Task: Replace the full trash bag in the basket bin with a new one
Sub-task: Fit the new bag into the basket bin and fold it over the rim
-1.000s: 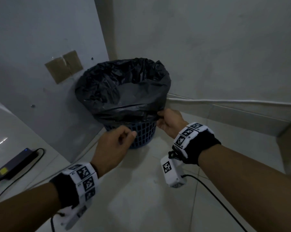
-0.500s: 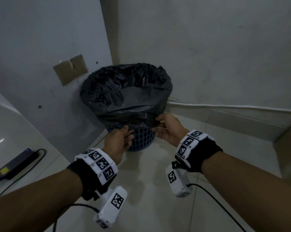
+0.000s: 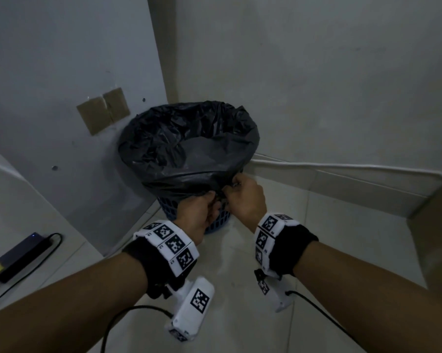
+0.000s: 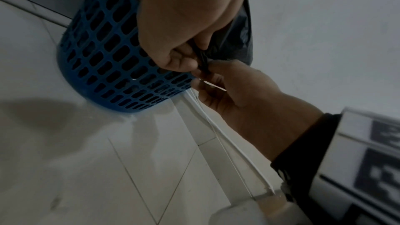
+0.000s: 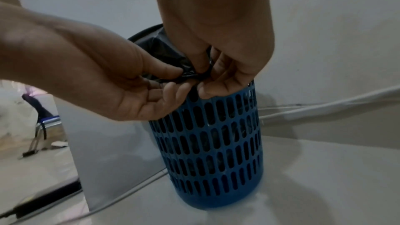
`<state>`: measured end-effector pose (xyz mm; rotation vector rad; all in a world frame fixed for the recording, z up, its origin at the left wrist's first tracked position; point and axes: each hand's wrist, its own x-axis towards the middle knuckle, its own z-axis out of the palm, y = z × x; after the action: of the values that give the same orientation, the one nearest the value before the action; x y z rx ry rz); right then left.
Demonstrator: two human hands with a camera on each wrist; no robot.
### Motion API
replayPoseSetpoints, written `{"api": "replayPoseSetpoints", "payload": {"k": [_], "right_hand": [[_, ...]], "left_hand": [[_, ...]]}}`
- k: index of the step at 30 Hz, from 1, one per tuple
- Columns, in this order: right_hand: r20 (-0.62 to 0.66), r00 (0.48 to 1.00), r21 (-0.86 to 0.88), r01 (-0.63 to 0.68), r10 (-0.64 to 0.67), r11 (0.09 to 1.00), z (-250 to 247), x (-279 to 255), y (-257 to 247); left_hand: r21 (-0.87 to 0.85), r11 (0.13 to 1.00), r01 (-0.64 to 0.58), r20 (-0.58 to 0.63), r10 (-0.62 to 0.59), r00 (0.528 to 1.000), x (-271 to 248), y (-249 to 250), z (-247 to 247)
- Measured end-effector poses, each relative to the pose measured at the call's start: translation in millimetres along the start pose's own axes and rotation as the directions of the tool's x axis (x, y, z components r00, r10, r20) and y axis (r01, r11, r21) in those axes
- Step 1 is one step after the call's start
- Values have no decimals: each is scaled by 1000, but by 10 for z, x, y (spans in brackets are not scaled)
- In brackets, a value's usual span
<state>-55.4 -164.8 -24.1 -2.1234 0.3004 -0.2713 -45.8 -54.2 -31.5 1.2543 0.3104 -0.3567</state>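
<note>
A black trash bag (image 3: 189, 154) lines a blue slotted basket bin (image 3: 218, 220) standing in the corner, its hem folded down over the rim. Both hands meet at the bin's front rim. My left hand (image 3: 213, 201) and right hand (image 3: 227, 193) each pinch a gathered, twisted bit of the bag's hem. In the left wrist view the left hand (image 4: 194, 57) pinches the black strand (image 4: 203, 64), with the right hand (image 4: 207, 78) just below it beside the bin (image 4: 103, 57). From the right wrist view, right hand (image 5: 205, 74) and left hand (image 5: 173, 78) pinch the same bunched plastic (image 5: 190, 74) above the bin (image 5: 212, 143).
Walls close in behind and to the left of the bin. A white cable duct (image 3: 342, 165) runs along the right wall's base. A black power adapter (image 3: 18, 256) with its cord lies on the floor at left. A brown box (image 3: 438, 238) stands at the right edge.
My left hand rose from below the rim to the bag's hem. Both hands came together at the front of the bin and now pinch the gathered plastic.
</note>
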Motion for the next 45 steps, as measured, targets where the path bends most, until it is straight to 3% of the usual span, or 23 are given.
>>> {"api": "replayPoseSetpoints", "payload": {"k": [4,8,11,13,14,16,18,20,22,28,33,39,43,45], "right_hand": [[36,992,-86,127,-124,988,-58,-50,5],[58,995,228,-94,83,969,-5,42,0],[162,952,550,-306,260,777,35,162,31],[223,929,699,-364,296,616,49,212,34],[226,926,720,-368,302,589,58,227,40],[193,927,695,-361,323,621,75,225,47],[99,943,598,-311,318,738,103,240,82],[-30,971,423,-203,238,883,101,243,105],[-66,986,315,-124,152,941,84,231,117],[-1,994,340,-100,106,935,61,211,112],[78,993,394,-111,87,912,-13,142,61],[133,991,399,-72,20,914,42,82,66],[130,990,411,-100,51,906,31,109,62],[120,991,387,-106,64,916,55,135,68]], "left_hand": [[-27,1000,-1,-32,0,999,44,-17,32],[-104,995,-4,-91,-6,996,60,55,79],[-131,991,20,-101,-33,994,56,68,84],[-113,992,58,-90,-69,994,38,67,82],[-101,992,78,-88,-87,992,32,69,76],[-81,993,91,-85,-98,992,25,79,54],[-58,996,63,-87,-68,994,27,80,32],[-47,999,6,-121,-12,993,40,56,12],[-38,998,-53,-159,46,986,37,35,7],[-59,997,-52,-112,45,993,3,32,69],[49,999,6,-93,-2,996,5,52,69],[113,993,18,-152,0,988,5,102,58],[288,951,-109,-73,136,988,-97,167,-4],[453,855,-252,7,279,960,-177,212,-70]]}}
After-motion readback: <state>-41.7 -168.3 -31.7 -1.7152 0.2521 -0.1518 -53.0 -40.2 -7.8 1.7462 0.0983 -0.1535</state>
